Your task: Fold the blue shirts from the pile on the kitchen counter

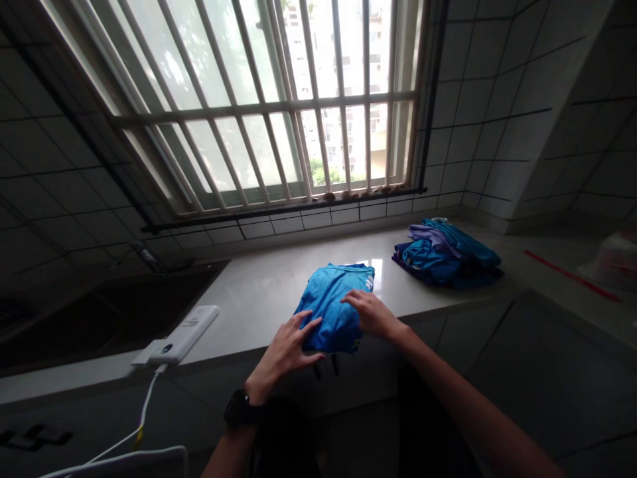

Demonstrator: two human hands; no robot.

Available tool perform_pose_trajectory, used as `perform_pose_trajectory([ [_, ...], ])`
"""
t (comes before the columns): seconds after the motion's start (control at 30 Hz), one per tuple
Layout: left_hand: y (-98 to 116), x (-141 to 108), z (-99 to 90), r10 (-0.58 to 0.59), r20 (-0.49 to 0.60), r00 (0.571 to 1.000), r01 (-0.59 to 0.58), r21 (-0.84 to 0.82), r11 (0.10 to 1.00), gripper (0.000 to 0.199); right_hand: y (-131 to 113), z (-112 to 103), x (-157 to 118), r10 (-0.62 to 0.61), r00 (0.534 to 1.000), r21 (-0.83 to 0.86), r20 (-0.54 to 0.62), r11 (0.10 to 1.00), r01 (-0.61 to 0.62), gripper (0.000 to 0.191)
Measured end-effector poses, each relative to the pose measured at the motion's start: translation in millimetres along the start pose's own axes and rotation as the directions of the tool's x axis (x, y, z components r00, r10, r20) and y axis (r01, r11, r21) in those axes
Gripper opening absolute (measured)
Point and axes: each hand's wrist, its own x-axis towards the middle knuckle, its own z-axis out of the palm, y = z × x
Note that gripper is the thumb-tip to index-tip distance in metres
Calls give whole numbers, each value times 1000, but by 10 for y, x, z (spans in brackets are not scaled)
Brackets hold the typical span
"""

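Two bare hands rest open on a folded blue synthetic garment (328, 309) at the lower centre of the frame, and neither is gripping it. The left hand (283, 352), with a black wristwatch (241, 408) on its wrist, lies spread against the garment's lower left side. The right hand (372, 313) lies over its right side, fingers extended and slightly curved, with no fabric bunched between them. The garment sits flat near the front edge of a pale stone surface (259, 292), with a little white lettering at its upper right corner and a small yellow mark at its lower edge. The thin, slightly glossy cloth looks very light and soft, and probably slippery, so the folded layers would likely slide over one another under uneven pressure. The safest hold would seem to be a flat palm on top, or a pinch through all the layers along a folded edge, rather than a grab at a single loose layer. To the right on the same surface lies a loose pile of blue and purple clothing (445, 255). To the left are a white power bank (184, 335) with a white cable (144, 411) trailing down from it, and a dark sink (114, 312). A barred window (259, 99) fills the upper part of the frame, set in a tiled wall (488, 119).
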Motion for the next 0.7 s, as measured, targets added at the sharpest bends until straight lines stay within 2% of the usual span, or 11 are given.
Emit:
perform_pose_trajectory([
  [0.1,-187,-94,171,77,-24,997,-77,30,997,66,-97,274,-491,-105,993,-68,-46,992,102,80],
  [0.17,-238,-99,216,86,-38,996,-84,48,995,62,-95,457,-641,-143,983,-168,-112,978,124,82],
  [0.27,-263,-99,129,135,-41,990,-133,35,990,50,-72,622,-628,-182,951,-265,-249,957,113,59],
  [0.37,-298,-101,-124,141,-109,984,-142,-2,990,42,-83,545,-494,-205,923,-218,-325,966,138,37],
  [0.43,-323,-10,-343,93,-178,980,-99,-25,995,34,-93,352,-366,-119,937,-123,-328,989,83,31],
  [0.47,-328,88,-448,57,-207,977,-64,-29,998,29,-92,227,-285,-33,948,-71,-316,997,11,29],
  [0.5,-327,222,-538,10,-230,973,-16,-26,1000,26,-87,96,-190,69,953,-26,-294,996,-80,28],
  [0.57,-302,573,-643,-92,-254,963,92,-14,996,26,-72,-151,21,297,927,17,-230,954,-301,29],
  [0.63,-252,936,-616,-201,-276,940,209,-2,978,35,-67,-327,199,460,865,-5,-201,882,-471,33],
  [0.7,-187,1195,-464,-264,-249,932,275,10,961,51,-84,-412,278,536,818,-13,-212,835,-550,42],
])
